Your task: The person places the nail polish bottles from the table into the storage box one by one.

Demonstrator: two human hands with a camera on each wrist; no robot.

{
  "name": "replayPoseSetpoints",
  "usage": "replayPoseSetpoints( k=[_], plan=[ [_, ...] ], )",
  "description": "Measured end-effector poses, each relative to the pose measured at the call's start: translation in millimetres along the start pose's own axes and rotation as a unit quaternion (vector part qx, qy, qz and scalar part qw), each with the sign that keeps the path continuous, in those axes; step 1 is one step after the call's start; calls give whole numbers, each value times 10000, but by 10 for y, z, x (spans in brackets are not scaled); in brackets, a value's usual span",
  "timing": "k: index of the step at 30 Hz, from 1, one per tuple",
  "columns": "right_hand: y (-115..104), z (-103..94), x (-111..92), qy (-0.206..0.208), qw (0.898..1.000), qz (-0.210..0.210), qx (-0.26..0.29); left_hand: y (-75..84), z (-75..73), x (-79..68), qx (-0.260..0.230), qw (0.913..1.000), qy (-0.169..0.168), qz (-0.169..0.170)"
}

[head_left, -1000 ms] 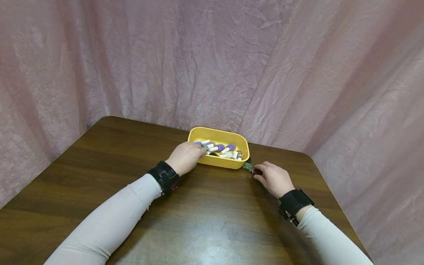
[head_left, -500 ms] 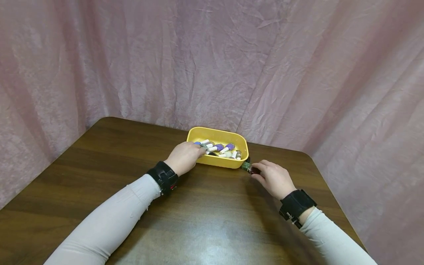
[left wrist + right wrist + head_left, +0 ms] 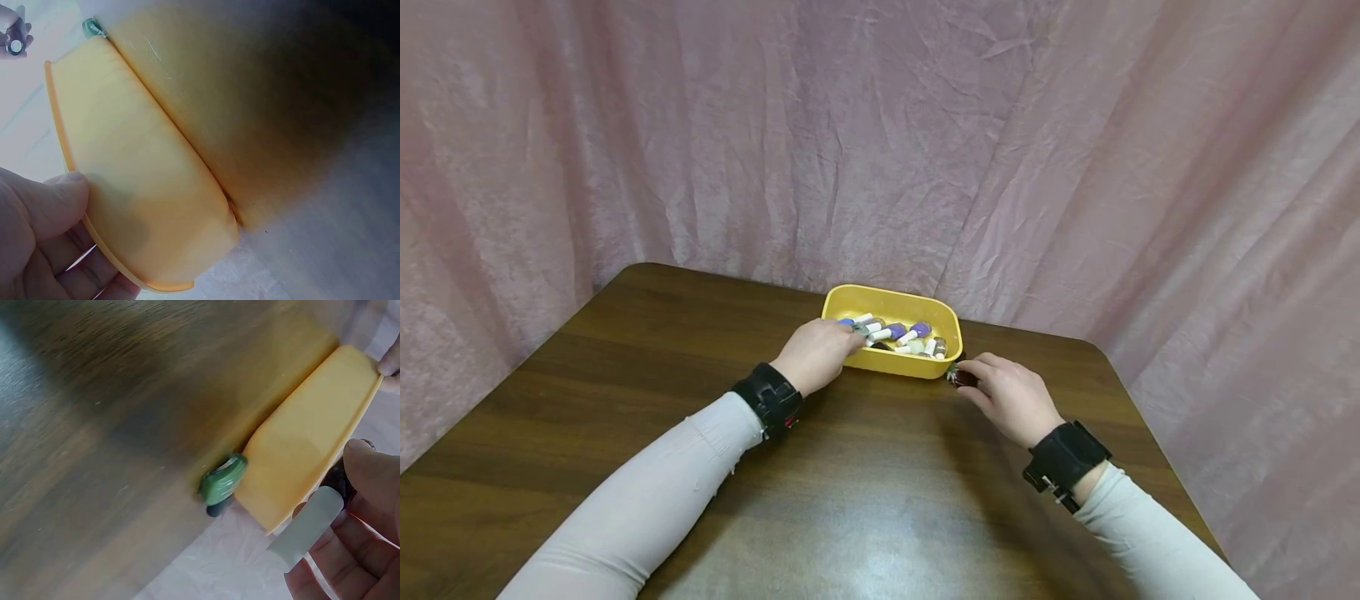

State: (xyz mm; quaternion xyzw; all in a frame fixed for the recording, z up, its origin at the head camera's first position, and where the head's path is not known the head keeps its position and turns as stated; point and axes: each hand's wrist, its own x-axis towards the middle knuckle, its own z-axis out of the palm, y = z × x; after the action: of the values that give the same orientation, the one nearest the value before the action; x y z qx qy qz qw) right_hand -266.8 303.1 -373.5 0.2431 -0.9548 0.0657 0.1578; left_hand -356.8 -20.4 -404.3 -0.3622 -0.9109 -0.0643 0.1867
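A yellow plastic container holds several nail polish bottles, many with white caps. My left hand grips its near left rim, with the thumb on the outer wall. Off the container's right end, my right hand pinches a dark red nail polish bottle by its glass; the white cap points away from the fingers. A green nail polish bottle with a black cap lies on the table against the container's corner, mostly hidden in the head view.
The brown wooden table bears the container near its back edge. A pink curtain hangs right behind that edge. Black bands sit on both wrists.
My right hand has moved a little left and away from me with the dark bottle, now covering most of the green one. The left hand keeps its hold on the rim.
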Motion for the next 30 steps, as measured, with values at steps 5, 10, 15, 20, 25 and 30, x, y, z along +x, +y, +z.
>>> replayPoseSetpoints(
  k=[5,10,15,20,25,30],
  plan=[
    [-67,-15,72,12,9999,-110,-40,-9,-3,-2,-5,10000,-10,-10],
    [-122,-12,162,60,9998,-206,-60,-13,-3,-7,-17,10000,-11,-31],
    [-171,-9,228,24,9997,-246,-66,-2,-11,-4,-34,10000,-37,-36],
    [-196,-1,271,5,9996,-264,-56,3,0,4,8,10000,-26,-6],
    [-214,10,320,-2,9996,-282,-56,4,11,4,49,10000,-14,17],
    [-230,35,393,-28,9996,-251,-92,1,17,-7,30,10000,-18,8]
  ],
)
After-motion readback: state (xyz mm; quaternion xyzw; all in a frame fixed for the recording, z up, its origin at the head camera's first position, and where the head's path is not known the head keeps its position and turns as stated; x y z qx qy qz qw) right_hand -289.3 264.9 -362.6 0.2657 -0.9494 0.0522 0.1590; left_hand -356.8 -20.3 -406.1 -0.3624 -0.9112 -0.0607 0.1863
